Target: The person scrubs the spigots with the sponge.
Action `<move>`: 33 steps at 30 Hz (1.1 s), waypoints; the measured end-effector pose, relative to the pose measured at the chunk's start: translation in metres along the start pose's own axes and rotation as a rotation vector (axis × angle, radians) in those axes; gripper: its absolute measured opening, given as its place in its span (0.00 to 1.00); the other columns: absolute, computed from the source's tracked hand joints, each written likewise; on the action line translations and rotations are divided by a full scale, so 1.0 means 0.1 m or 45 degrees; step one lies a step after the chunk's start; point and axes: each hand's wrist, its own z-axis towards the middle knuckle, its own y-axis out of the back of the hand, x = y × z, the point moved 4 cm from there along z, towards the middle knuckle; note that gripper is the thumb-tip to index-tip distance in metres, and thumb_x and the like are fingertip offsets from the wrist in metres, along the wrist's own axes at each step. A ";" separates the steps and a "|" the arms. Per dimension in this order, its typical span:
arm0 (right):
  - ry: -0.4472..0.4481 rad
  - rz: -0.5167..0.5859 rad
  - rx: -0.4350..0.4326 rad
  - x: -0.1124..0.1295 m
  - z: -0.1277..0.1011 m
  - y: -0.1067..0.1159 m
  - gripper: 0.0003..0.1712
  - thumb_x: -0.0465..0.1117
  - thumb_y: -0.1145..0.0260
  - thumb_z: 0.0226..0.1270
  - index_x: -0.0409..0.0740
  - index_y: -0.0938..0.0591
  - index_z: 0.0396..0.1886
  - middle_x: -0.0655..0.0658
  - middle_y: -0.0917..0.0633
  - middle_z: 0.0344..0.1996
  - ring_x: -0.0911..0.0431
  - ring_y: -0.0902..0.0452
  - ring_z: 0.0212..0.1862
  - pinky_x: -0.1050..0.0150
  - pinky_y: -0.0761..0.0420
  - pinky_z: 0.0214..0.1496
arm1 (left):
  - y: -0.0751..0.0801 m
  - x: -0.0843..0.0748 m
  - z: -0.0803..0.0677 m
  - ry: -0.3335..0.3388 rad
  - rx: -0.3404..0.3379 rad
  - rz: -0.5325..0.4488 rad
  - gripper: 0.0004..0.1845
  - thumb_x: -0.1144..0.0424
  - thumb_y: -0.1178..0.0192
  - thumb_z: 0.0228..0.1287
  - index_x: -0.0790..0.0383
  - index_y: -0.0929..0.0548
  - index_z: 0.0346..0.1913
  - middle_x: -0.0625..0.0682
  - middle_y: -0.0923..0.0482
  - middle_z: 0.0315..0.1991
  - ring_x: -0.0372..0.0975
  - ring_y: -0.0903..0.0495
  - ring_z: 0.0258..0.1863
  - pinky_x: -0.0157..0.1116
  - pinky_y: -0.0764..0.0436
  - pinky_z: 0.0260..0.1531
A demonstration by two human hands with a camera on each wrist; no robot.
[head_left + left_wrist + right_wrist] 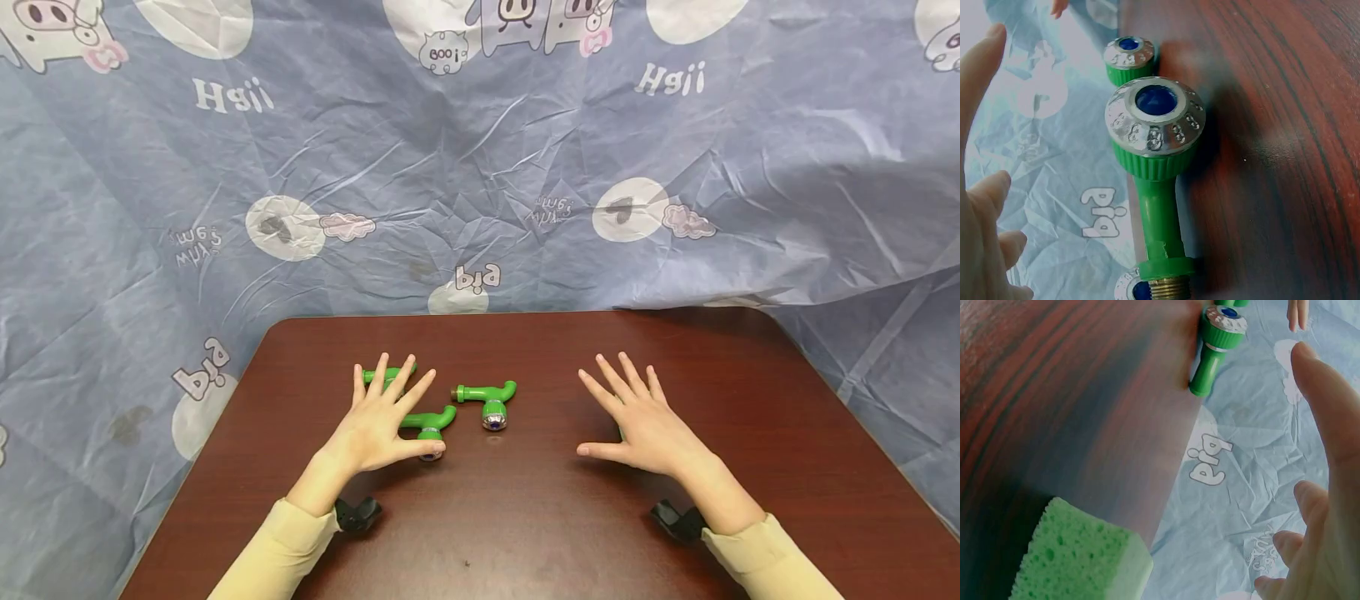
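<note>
Now | left hand flat, fingers spread over green tap | right hand flat, grip empty

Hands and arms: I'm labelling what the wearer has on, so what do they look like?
Bare left hand and right hand, no rings or gloves. Pale yellow sleeves reach both wrists. A black wrist mount sits under each.

Left hand flat, right hand flat (fingers spread), forearms angled inward
</note>
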 end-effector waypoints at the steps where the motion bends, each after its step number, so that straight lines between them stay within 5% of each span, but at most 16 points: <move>1: -0.006 0.009 -0.003 -0.01 0.00 0.01 0.57 0.76 0.41 0.49 0.59 0.49 0.75 0.43 0.54 0.74 0.41 0.68 0.73 0.35 0.63 0.68 | 0.01 0.01 0.00 -0.006 -0.010 -0.023 0.52 0.23 0.50 0.48 0.44 0.48 0.74 0.56 0.56 0.74 0.59 0.67 0.71 0.68 0.66 0.60; 12: -0.093 0.313 -0.042 -0.10 -0.06 0.02 0.54 0.64 0.33 0.55 0.58 0.50 0.75 0.45 0.52 0.74 0.44 0.61 0.73 0.36 0.51 0.67 | -0.02 0.12 -0.11 0.040 -0.135 -0.497 0.48 0.36 0.38 0.54 0.43 0.49 0.74 0.51 0.52 0.73 0.50 0.63 0.72 0.63 0.65 0.64; 18: -0.159 0.461 -0.109 -0.21 -0.13 -0.05 0.53 0.58 0.30 0.55 0.58 0.49 0.75 0.44 0.49 0.73 0.43 0.57 0.72 0.33 0.46 0.62 | -0.09 0.24 -0.19 0.172 -0.267 -0.730 0.41 0.46 0.35 0.57 0.50 0.40 0.71 0.52 0.41 0.69 0.48 0.51 0.71 0.60 0.47 0.63; 25: -0.247 0.633 -0.182 -0.32 -0.24 -0.09 0.52 0.52 0.27 0.53 0.57 0.45 0.74 0.45 0.46 0.72 0.46 0.59 0.73 0.33 0.46 0.62 | -0.21 0.36 -0.31 0.380 -0.394 -0.859 0.36 0.50 0.32 0.56 0.57 0.31 0.66 0.51 0.31 0.62 0.48 0.31 0.59 0.51 0.30 0.55; 33: -0.354 0.753 -0.196 -0.47 -0.37 -0.15 0.55 0.50 0.23 0.48 0.63 0.45 0.73 0.50 0.47 0.72 0.51 0.62 0.73 0.30 0.46 0.60 | -0.40 0.42 -0.39 0.306 -0.596 -0.971 0.31 0.66 0.28 0.50 0.65 0.25 0.59 0.56 0.24 0.55 0.49 0.25 0.51 0.49 0.23 0.44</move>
